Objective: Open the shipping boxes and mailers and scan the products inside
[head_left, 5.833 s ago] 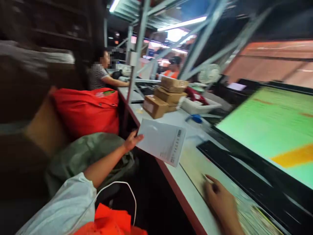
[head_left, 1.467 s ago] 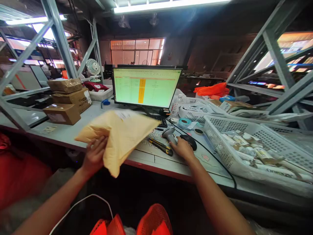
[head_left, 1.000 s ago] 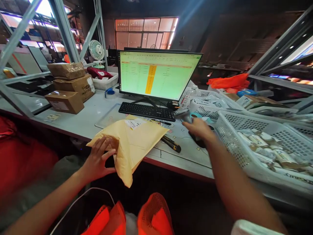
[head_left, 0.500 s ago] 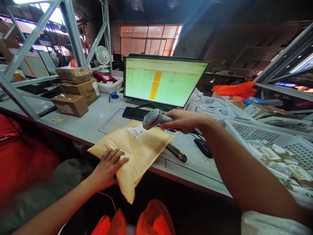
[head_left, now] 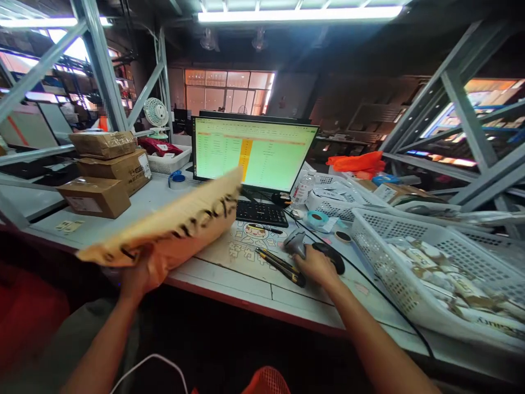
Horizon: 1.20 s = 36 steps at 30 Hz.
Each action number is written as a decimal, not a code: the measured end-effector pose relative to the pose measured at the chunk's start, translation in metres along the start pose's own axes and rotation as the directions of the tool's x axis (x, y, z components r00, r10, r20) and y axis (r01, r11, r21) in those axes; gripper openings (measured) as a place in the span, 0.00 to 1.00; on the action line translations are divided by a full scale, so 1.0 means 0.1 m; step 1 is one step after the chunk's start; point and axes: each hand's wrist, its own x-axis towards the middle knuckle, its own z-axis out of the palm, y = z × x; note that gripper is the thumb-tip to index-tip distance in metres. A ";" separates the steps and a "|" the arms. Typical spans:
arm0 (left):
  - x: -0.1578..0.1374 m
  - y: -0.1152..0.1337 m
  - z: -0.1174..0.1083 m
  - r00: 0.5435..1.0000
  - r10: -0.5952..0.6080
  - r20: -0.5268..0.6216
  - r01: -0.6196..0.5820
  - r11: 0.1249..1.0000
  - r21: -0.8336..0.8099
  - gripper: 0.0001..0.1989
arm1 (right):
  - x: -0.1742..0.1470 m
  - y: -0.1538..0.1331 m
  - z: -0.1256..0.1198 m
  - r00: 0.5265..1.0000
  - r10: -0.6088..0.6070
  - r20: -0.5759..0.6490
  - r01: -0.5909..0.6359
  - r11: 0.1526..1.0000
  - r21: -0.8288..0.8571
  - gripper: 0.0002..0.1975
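Observation:
My left hand (head_left: 136, 278) grips the lower edge of a yellow padded envelope (head_left: 197, 232), lifted and tilted, with dark handwriting on the side facing me. The envelope hides part of the monitor (head_left: 219, 145) and keyboard (head_left: 266, 213), and my left fingertips are out of sight behind it. Over on the right, my right hand (head_left: 319, 265) is closed around the handle of a grey barcode scanner (head_left: 296, 242), low at the desk mat. A yellow-and-black utility knife (head_left: 287, 269) lies just left of that hand, and a black mouse (head_left: 333, 257) is beside it.
Cardboard boxes (head_left: 94, 197) are stacked at the left. White perforated baskets (head_left: 381, 268) with small packets line the right side. Tape rolls (head_left: 316, 219) and a plastic bottle (head_left: 302, 189) stand near the monitor. A black cable (head_left: 381, 298) crosses the desk toward its front edge.
My left hand has raised and turned the envelope; its labelled side no longer shows. My right hand has brought the scanner from above the envelope down to the mat. The view has shifted.

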 end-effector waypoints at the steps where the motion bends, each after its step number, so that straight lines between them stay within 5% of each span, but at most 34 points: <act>1: 0.08 -0.05 0.03 0.991 -0.097 -0.089 0.094 0.995 -0.045 0.25 | -0.06 -0.01 0.01 1.000 0.008 0.006 -0.008 1.000 -0.019 0.24; 2: 0.14 -0.09 0.07 0.952 -0.234 -0.196 0.214 0.970 -0.118 0.26 | -0.10 -0.03 -0.01 1.000 0.005 -0.001 -0.005 0.999 -0.039 0.25; 4: 0.20 -0.15 0.19 0.759 -0.531 -0.377 0.447 0.846 -0.292 0.29 | -0.11 -0.10 -0.14 0.998 -0.017 -0.068 0.013 0.998 -0.062 0.25; 6: 0.19 -0.18 0.31 0.586 -0.665 -0.463 0.548 0.746 -0.378 0.29 | -0.01 -0.22 -0.32 0.981 -0.045 -0.187 0.040 0.999 -0.032 0.25; 8: 0.15 -0.19 0.41 0.602 -0.627 -0.495 0.531 0.777 -0.338 0.28 | 0.19 -0.37 -0.47 0.968 -0.106 -0.226 0.113 0.993 0.018 0.24; 12: 0.11 -0.19 0.48 0.677 -0.507 -0.533 0.425 0.861 -0.280 0.29 | 0.72 -0.74 -0.49 0.962 -0.272 -0.011 0.272 0.961 0.050 0.24; 17: 0.10 -0.24 0.49 0.693 -0.507 -0.513 0.459 0.858 -0.228 0.29 | 1.13 -1.02 -0.26 0.972 -0.222 0.076 0.221 0.975 0.019 0.26; 24: 0.09 -0.22 0.49 0.707 -0.526 -0.473 0.515 0.841 -0.164 0.30 | 1.25 -1.11 -0.15 0.974 -0.199 0.113 0.202 0.979 -0.022 0.22; 31: 0.10 -0.12 0.46 0.719 -0.561 -0.410 0.528 0.825 -0.202 0.28 | 1.12 -1.27 -0.28 0.947 -0.280 0.156 0.285 0.958 -0.010 0.32; 36: 0.21 -0.20 0.36 0.748 -0.582 -0.318 0.514 0.812 -0.277 0.26 | 0.35 -1.04 -0.25 0.883 -0.419 0.213 0.434 0.900 -0.030 0.29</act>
